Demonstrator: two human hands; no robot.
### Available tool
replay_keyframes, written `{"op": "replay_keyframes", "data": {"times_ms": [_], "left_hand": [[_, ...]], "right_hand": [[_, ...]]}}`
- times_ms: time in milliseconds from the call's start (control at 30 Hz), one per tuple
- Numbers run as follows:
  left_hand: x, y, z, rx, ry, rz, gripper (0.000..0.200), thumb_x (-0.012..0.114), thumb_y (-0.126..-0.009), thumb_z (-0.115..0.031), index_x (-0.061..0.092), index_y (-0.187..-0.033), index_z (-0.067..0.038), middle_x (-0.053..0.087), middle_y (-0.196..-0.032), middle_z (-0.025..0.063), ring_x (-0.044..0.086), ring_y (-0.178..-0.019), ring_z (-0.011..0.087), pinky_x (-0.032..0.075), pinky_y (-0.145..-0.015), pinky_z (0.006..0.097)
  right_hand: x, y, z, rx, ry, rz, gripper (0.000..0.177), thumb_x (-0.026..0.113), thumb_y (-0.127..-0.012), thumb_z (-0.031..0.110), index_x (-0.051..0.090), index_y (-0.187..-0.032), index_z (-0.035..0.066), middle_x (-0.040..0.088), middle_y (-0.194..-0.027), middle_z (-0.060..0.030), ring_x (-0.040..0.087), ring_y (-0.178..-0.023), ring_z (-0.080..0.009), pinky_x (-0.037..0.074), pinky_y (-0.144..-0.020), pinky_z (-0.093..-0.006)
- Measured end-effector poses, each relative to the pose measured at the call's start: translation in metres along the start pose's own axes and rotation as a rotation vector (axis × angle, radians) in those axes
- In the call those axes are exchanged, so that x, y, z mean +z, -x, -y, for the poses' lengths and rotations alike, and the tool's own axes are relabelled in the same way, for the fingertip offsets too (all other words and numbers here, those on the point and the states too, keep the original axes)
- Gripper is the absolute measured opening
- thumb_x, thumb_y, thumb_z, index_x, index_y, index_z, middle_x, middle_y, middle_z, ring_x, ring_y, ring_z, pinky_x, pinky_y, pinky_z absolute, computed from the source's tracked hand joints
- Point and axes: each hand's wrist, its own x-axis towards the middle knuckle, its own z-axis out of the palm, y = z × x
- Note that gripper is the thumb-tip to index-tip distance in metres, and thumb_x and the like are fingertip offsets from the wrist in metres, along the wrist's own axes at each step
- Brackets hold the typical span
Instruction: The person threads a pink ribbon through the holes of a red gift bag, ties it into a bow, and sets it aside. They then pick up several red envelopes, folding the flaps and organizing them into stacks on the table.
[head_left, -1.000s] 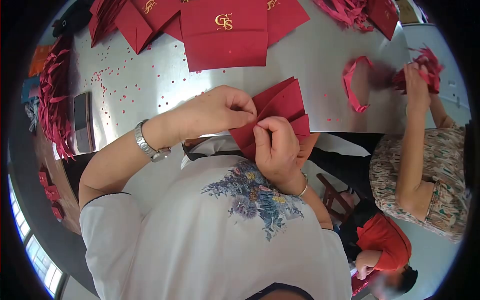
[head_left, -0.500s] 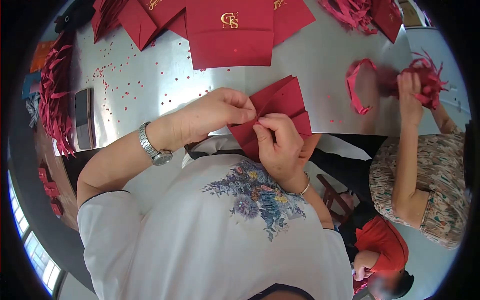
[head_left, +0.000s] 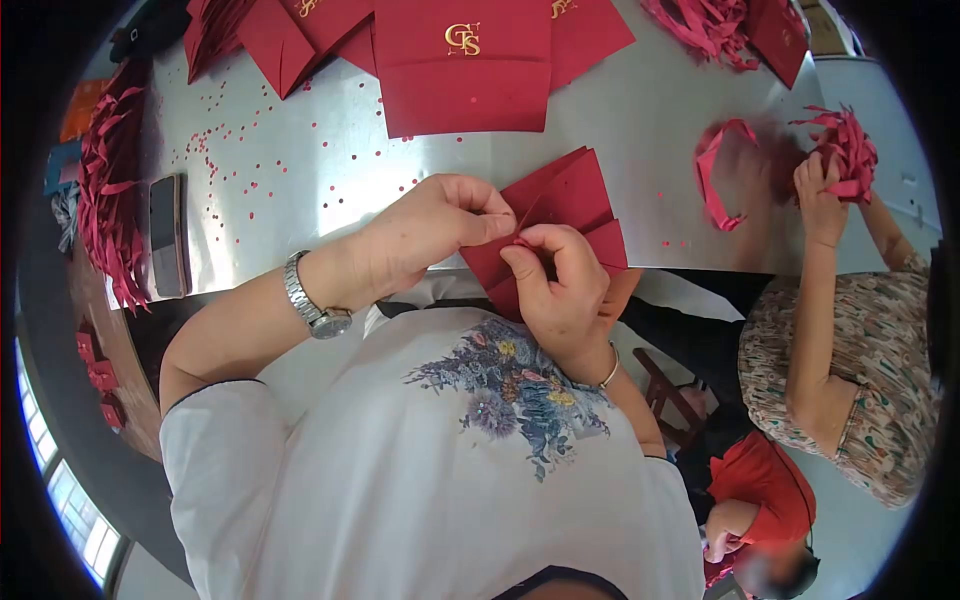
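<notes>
A dark red folded paper bag (head_left: 570,190) is held at the table's front edge, close to my body. My left hand (head_left: 450,222), with a watch on its wrist, pinches at the bag's upper fold; what lies between thumb and finger is too small to make out. Just to its right, my right hand (head_left: 560,290) has thumb and forefinger closed on the bag's edge, with the other fingers curled. Both fingertips nearly meet. Beyond the hands lies a flat red bag with gold letters (head_left: 463,95).
On the metal table (head_left: 620,100) are red paper dots, a phone (head_left: 168,237) and a ribbon strip (head_left: 706,175). Red ribbon bundles (head_left: 108,190) lie at the left. A co-worker at the right holds a ribbon bunch (head_left: 850,150); a person in red (head_left: 760,485) is below.
My hands and the bag have shifted very slightly, with the pinch kept. The co-worker's hands and ribbon bunch have moved a little.
</notes>
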Motion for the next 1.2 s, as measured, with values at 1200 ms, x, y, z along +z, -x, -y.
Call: {"op": "replay_keyframes", "data": {"times_ms": [1200], "left_hand": [[-0.017, -0.020, 0.010, 0.415, -0.531, 0.059, 0.002, 0.063, -0.080, 0.001, 0.062, -0.080, 0.002, 0.059, -0.081, 0.0070, 0.058, -0.077, 0.0156, 0.047, -0.072, 0.0272]], "right_hand": [[0.014, 0.002, -0.029, 0.012, -0.004, -0.002, 0.016, 0.071, -0.076, 0.006, 0.058, -0.086, 0.003, 0.061, -0.079, -0.0122, 0.061, -0.069, -0.0292, 0.050, -0.060, -0.0356]]}}
